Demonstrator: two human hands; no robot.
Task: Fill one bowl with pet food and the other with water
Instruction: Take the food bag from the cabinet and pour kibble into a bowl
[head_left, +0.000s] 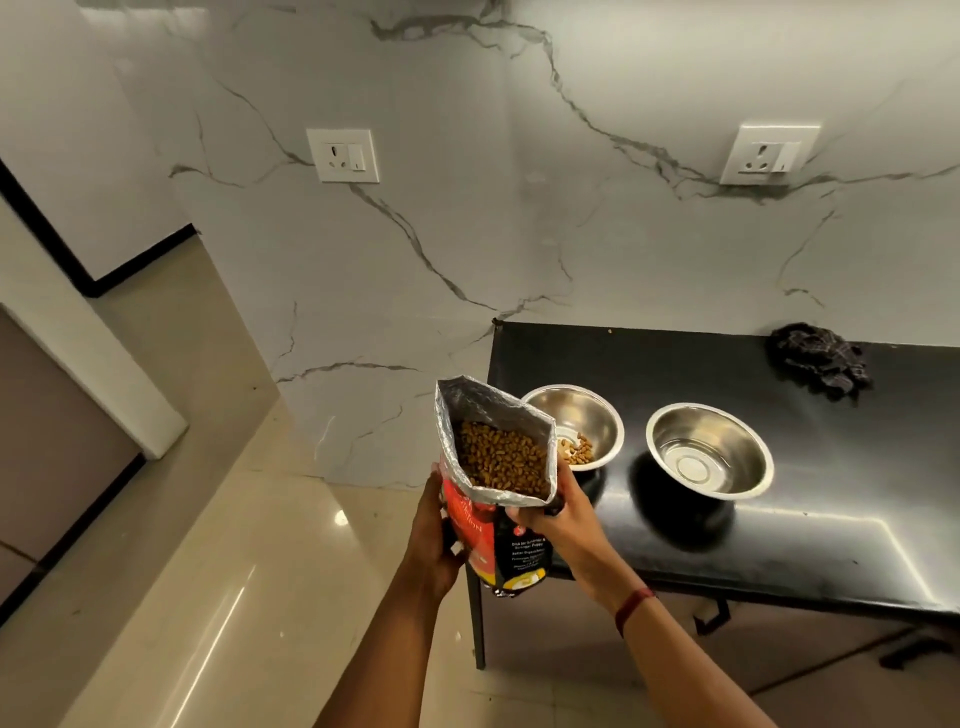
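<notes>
An open red and black pet food bag (493, 535), foil-lined and full of brown kibble, is held upright just left of the black table. My left hand (434, 545) grips its left side and my right hand (558, 512) grips its right side near the rim. Two steel bowls stand on the table. The left bowl (587, 410), partly hidden behind the bag, holds a small heap of kibble. The right bowl (709, 449) has nothing visible in it.
The black table (779, 530) stands against a white marble wall with two sockets (343, 156). A crumpled dark cloth (818, 358) lies at the table's back. Glossy beige floor (218, 571) spreads to the left. A cabinet edge (62, 415) is at far left.
</notes>
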